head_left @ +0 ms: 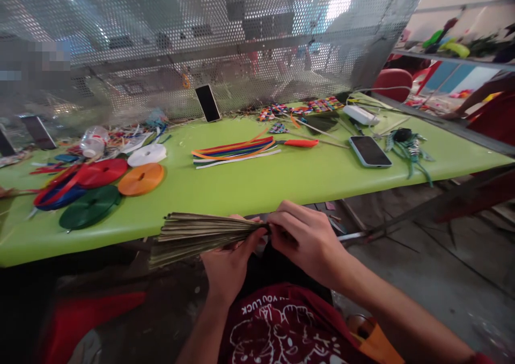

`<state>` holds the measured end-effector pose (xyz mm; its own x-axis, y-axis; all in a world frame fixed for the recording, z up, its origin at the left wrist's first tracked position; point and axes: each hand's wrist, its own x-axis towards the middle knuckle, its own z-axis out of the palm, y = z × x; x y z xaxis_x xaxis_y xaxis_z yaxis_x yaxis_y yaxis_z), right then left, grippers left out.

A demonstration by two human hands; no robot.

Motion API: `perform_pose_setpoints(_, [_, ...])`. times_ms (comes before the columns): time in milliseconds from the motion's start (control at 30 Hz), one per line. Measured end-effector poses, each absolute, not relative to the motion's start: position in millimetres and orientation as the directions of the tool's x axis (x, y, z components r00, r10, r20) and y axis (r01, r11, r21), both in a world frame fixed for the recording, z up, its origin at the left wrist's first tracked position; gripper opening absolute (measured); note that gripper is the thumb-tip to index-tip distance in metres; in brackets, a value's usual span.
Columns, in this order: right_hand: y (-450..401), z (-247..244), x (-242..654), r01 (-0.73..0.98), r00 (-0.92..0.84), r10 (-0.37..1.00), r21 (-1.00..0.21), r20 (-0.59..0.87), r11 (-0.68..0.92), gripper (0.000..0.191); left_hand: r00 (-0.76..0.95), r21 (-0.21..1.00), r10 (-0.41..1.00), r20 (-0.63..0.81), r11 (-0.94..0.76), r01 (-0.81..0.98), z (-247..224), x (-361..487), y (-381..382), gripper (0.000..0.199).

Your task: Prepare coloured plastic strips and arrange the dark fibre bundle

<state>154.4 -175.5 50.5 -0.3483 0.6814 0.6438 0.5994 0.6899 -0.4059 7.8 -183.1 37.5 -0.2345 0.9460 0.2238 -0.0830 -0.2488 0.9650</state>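
A pleated, dull green-brown leaf-like bundle [201,232] fans out to the left, over the near edge of the green table [298,182]. My left hand [231,257] grips it from below, near its narrow right end, with the thumb pressed on top. At that narrow tip, my right hand [303,238] has its fingers closed together; they hide the tip itself. Beyond the hands lies a row of coloured strips [237,152], with a red-handled tool [300,143] at its right end.
Ribbon rolls in red [102,172], green [90,207], orange [140,179] and white [147,154] lie at the left. A phone [370,151] and a teal tangled item [412,149] rest at the right. Another phone [208,103] leans against the perforated metal screen [241,42].
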Motion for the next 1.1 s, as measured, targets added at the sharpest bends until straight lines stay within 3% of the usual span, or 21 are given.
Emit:
perform_pose_setpoints(100, [-176,49,149,0.663,-0.295,0.698,-0.387,0.652,0.641,0.017,-0.243,0.962,0.935,0.257,-0.272,-0.028,37,6,-181,0.01])
perform_pose_setpoints(300, [-175,39,143,0.502,0.003,0.82,-0.71,0.572,0.494,0.011,-0.255,0.948,0.916,0.31,-0.319,0.01,32,3,-183,0.009])
perform_pose_setpoints(400, [-177,32,138,0.419,0.094,0.841,-0.787,0.534,0.453,0.011,-0.244,0.94,0.91,0.336,-0.342,0.021,27,3,-183,0.007])
perform_pose_setpoints(700, [-180,27,130,0.492,0.297,0.722,-0.748,0.625,0.444,0.01,-0.345,0.895,0.841,0.418,-0.446,-0.002,17,10,-183,0.007])
perform_pose_setpoints(967, [-178,25,135,0.57,0.351,0.656,-0.708,0.668,0.416,0.011,-0.339,0.896,0.87,0.357,-0.421,-0.138,11,10,-182,0.005])
perform_pose_setpoints(1100, [-180,27,142,0.323,0.236,0.823,-0.84,0.517,0.435,0.009,-0.3,0.864,0.875,0.38,-0.451,-0.223,12,6,-179,0.007])
